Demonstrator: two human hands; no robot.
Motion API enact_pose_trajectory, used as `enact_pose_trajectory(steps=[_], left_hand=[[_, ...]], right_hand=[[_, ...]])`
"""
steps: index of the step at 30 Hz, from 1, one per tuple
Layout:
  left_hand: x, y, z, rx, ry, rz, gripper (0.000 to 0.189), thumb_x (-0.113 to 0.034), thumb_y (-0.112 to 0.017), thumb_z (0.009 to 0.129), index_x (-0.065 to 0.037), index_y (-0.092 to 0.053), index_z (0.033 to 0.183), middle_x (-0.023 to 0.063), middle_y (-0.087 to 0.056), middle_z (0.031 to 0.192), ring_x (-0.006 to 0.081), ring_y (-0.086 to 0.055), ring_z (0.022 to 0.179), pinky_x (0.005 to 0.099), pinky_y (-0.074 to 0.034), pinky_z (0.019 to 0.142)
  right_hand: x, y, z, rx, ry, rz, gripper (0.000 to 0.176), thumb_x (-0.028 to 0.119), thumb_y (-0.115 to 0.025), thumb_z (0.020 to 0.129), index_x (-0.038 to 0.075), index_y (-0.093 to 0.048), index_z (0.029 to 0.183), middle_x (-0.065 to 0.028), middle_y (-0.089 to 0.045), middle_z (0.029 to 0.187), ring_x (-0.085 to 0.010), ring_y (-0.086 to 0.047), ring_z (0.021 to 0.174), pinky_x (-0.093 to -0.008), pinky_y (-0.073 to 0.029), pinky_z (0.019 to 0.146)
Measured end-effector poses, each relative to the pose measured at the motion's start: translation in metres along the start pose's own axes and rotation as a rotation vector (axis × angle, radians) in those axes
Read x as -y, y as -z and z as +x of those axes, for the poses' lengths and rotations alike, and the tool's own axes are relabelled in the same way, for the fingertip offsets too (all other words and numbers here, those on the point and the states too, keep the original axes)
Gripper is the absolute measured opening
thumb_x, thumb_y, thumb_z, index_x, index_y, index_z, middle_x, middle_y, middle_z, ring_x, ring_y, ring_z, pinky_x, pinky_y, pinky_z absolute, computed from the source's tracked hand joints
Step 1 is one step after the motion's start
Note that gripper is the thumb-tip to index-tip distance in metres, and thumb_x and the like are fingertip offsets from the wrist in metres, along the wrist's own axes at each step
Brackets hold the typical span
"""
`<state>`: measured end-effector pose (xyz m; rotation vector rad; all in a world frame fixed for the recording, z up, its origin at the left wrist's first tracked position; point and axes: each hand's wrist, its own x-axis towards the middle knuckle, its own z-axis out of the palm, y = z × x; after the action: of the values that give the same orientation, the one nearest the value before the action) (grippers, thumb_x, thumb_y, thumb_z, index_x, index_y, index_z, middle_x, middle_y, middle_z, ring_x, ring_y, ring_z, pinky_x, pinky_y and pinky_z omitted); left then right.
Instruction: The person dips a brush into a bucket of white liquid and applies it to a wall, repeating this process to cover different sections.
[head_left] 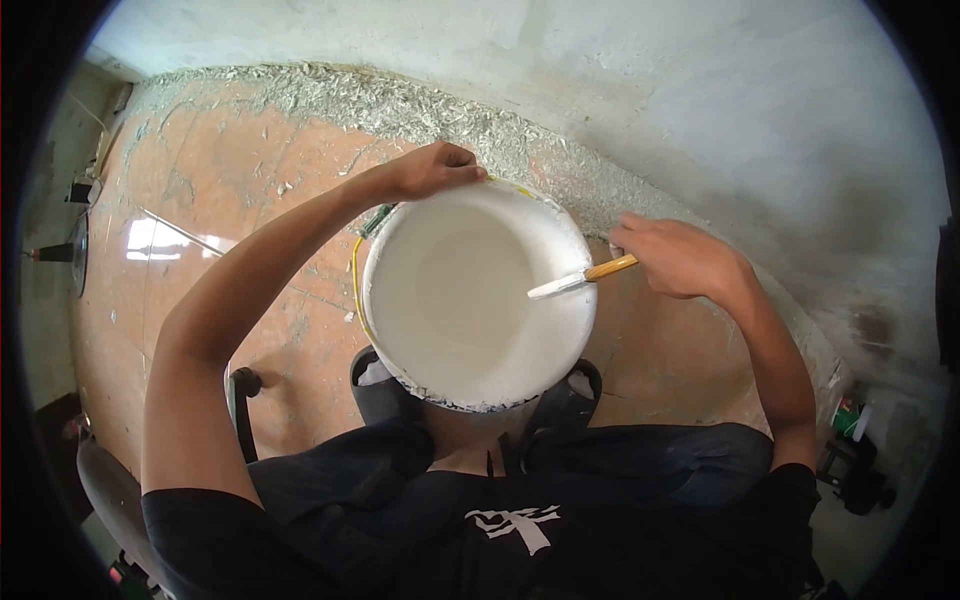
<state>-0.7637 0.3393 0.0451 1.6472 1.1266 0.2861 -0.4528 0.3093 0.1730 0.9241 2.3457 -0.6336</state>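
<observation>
"Bright or dim?"
"Fairly bright across the middle, dimmer at lower right, almost detail-free black on the shirt (pixel 400 550)."
"Any glare?"
"Yes, burnt-out white on the floor (pixel 130 310) at far left, apparently reflected from out of view."
"Shadows?"
"Soft, darkest beneath the bucket (pixel 555 240), near the shoes."
"Distortion?"
"Strong: bowed like a fisheye, with black corners."
"Focus?"
"Reasonably clear at centre, softer toward the edges."
</observation>
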Motion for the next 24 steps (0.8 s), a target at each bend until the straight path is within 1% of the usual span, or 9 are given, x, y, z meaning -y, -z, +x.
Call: enact_pose_trajectory(steps=[2,4,11,14,16,18,19,22,24], left_hand=[[-0.002,0.001,0.0,-0.003,0.007,0.005,0.045,-0.04,-0.049,0.092,0.002,-0.063,0.084,0.0074,-0.057,0.066,0.0135,-0.05,0.063,0.0331,-0.04,0.059],[-0.004,0.002,-0.001,-0.005,0.014,0.011,0.045,-0.039,-0.049,0.092,0.002,-0.063,0.085,0.0077,-0.058,0.067,0.0136,-0.05,0.064,0.0333,-0.04,0.06],[-0.005,0.003,-0.001,0.016,-0.027,0.066,0.044,-0.039,-0.049,0.093,0.003,-0.063,0.088,0.0101,-0.06,0.071,0.0147,-0.052,0.066,0.0343,-0.042,0.062],[-0.007,0.003,-0.002,0.018,-0.056,0.09,0.045,-0.039,-0.047,0.094,0.004,-0.063,0.091,0.0134,-0.062,0.073,0.0181,-0.055,0.067,0.0357,-0.043,0.064],[-0.006,0.002,-0.002,0.027,-0.079,0.115,0.046,-0.039,-0.047,0.094,0.004,-0.063,0.092,0.0156,-0.063,0.075,0.0209,-0.057,0.068,0.0368,-0.044,0.065],[-0.004,-0.002,-0.001,-0.019,-0.151,0.105,0.048,-0.04,-0.043,0.096,0.002,-0.058,0.08,0.0117,-0.053,0.062,0.0174,-0.046,0.058,0.0379,-0.037,0.057],[-0.002,-0.003,-0.001,-0.017,-0.15,0.106,0.048,-0.04,-0.043,0.096,0.002,-0.058,0.08,0.0117,-0.053,0.062,0.0174,-0.046,0.058,0.0379,-0.037,0.057],[-0.003,-0.002,0.0,-0.019,-0.152,0.143,0.049,-0.041,-0.042,0.097,0.003,-0.061,0.085,0.0143,-0.056,0.065,0.0198,-0.048,0.058,0.0388,-0.039,0.059],[-0.006,0.002,0.0,0.028,-0.105,0.199,0.053,-0.043,-0.041,0.096,0.005,-0.064,0.096,0.023,-0.064,0.081,0.0319,-0.061,0.071,0.0412,-0.046,0.067]], right_hand=[[0.002,0.001,0.003,0.017,0.003,-0.036,0.027,-0.005,-0.053,0.073,0.0,-0.053,0.1,-0.0173,-0.058,0.094,-0.0376,-0.056,0.089,-0.0446,-0.043,0.074],[0.007,0.005,0.006,0.145,-0.111,0.049,0.023,0.001,-0.054,0.079,0.0,-0.054,0.102,-0.0195,-0.06,0.092,-0.0379,-0.057,0.09,-0.0456,-0.043,0.074],[-0.012,-0.006,0.015,0.088,-0.078,0.065,0.021,0.011,-0.057,0.083,0.001,-0.055,0.102,-0.0195,-0.061,0.089,-0.038,-0.057,0.089,-0.047,-0.042,0.075],[-0.016,-0.01,0.023,0.028,-0.047,0.041,0.02,0.015,-0.059,0.083,0.0,-0.057,0.096,-0.0189,-0.061,0.085,-0.0375,-0.057,0.086,-0.047,-0.041,0.073],[-0.024,-0.014,0.031,-0.037,0.058,0.082,0.022,0.021,-0.063,0.082,0.0,-0.057,0.087,-0.0169,-0.06,0.08,-0.0355,-0.057,0.08,-0.0444,-0.041,0.069],[-0.029,-0.018,0.036,-0.036,0.06,0.129,0.023,0.023,-0.064,0.081,0.0,-0.057,0.084,-0.0159,-0.058,0.078,-0.0344,-0.057,0.078,-0.0428,-0.041,0.067],[-0.032,-0.021,0.039,-0.032,0.063,0.175,0.025,0.024,-0.064,0.081,0.001,-0.057,0.081,-0.0149,-0.057,0.075,-0.0333,-0.056,0.075,-0.0412,-0.041,0.065],[-0.047,-0.036,0.045,-0.105,0.166,0.155,0.024,0.024,-0.065,0.079,0.001,-0.056,0.078,-0.0139,-0.055,0.073,-0.0321,-0.055,0.072,-0.0397,-0.041,0.063],[-0.052,-0.044,0.049,-0.127,0.19,0.157,0.023,0.022,-0.064,0.078,0.001,-0.056,0.077,-0.0138,-0.055,0.073,-0.0323,-0.055,0.072,-0.0399,-0.041,0.063]])
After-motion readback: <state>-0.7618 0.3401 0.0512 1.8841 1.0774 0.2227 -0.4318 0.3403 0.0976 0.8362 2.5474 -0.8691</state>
